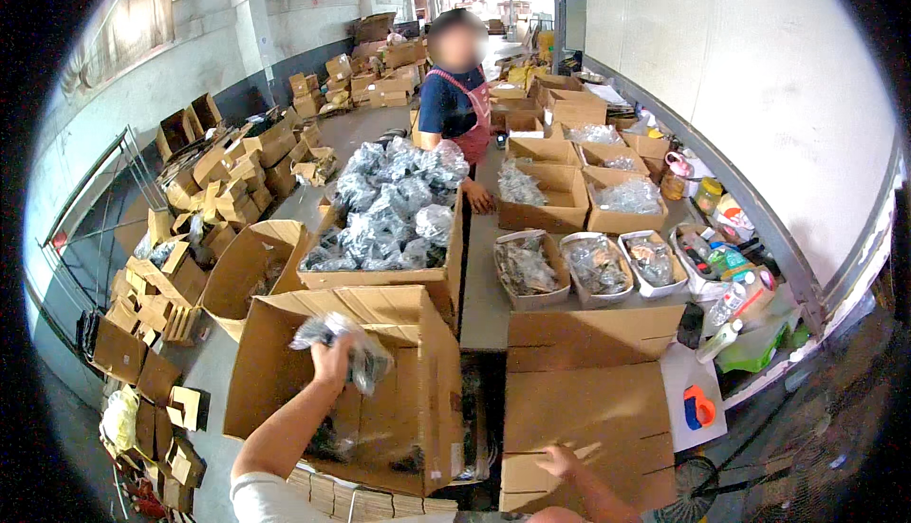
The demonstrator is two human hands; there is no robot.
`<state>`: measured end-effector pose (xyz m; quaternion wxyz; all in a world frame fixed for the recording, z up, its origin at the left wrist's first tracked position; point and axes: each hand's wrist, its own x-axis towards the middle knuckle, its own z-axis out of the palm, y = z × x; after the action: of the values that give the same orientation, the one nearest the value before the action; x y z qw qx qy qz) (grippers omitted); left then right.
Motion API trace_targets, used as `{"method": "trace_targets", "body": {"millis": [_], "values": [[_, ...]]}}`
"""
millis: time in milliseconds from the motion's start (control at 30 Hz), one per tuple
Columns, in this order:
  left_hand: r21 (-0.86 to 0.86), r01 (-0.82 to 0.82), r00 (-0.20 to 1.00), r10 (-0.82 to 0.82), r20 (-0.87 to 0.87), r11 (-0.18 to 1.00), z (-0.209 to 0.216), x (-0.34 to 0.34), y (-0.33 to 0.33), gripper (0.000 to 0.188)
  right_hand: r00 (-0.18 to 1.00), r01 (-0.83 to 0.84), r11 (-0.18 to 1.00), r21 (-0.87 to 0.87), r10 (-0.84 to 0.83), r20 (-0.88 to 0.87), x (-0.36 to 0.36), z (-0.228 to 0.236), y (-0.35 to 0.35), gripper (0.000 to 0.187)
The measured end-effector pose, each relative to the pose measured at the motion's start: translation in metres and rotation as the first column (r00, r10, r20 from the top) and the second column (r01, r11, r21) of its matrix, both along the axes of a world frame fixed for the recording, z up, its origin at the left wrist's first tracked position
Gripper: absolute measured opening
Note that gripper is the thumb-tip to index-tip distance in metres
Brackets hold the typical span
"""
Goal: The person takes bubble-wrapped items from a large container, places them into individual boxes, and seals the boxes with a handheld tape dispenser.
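Observation:
My left hand (332, 360) is closed on a clear plastic bag with dark contents (368, 364), held over a large open carton (380, 309). What is inside the bag is too blurred to name. Several dark bagged pieces lie low in that carton. At the lower right, my right hand (562, 462) rests on an opened brown cardboard box (593, 409), fingers stretched toward its left side. Behind the left carton stands another carton (380, 279), heaped with grey plastic-wrapped bundles (394, 202).
Across the table stands a co-worker (460, 105) in a red apron. White bins (596, 281) and cartons (546, 210) of bagged parts line the table. An orange-and-blue tape dispenser (699, 407) lies at right. A box pile (237, 172) covers the left floor.

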<state>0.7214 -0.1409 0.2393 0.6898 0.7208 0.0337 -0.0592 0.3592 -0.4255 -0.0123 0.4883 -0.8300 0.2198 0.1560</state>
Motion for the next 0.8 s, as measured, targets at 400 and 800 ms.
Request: {"method": "trace_targets", "body": {"millis": [400,800], "values": [[-0.092,0.58,0.814,-0.578,0.051,0.809,-0.017,-0.233,-0.22,0.032,0.922,-0.323,-0.383,0.865,-0.333,0.197,0.035,0.165,-0.023,0.057],[0.152,0.575,0.767,-0.466,-0.441,0.804,-0.324,-0.293,-0.34,0.069,0.426,0.499,0.311,0.809,-0.901,0.084,-0.016,-0.07,-0.194,0.062]]}}
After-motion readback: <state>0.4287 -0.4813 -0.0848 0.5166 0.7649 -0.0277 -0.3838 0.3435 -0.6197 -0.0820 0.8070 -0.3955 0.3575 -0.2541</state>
